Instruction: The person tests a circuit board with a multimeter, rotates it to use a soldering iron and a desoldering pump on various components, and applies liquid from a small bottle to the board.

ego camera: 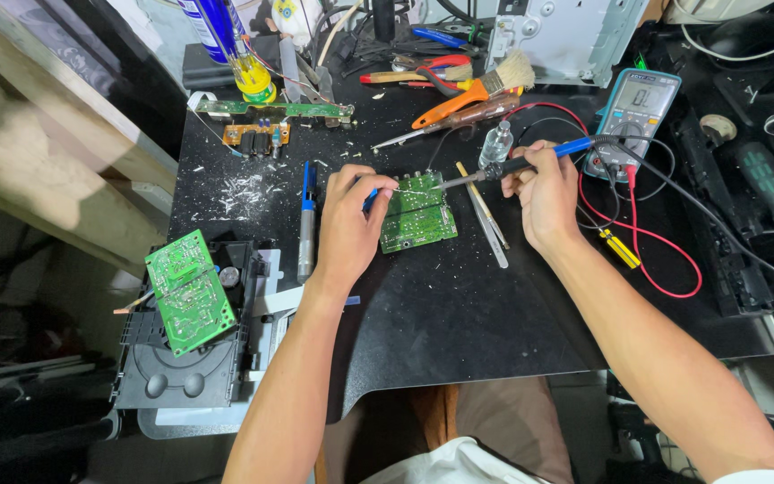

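Black workbench (459, 314), cluttered: left hand (348, 229) pinches solder wire (414, 190) over the green circuit board (417, 215) at centre; right hand (544, 193) grasps the soldering iron (517, 166). Risk: the hot tip could slip, burning fingers or bridging joints

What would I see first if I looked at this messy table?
First, the two hands in the middle: the right hand holds a soldering iron to a small green circuit board, which the left hand steadies. Then a bigger green board at left.
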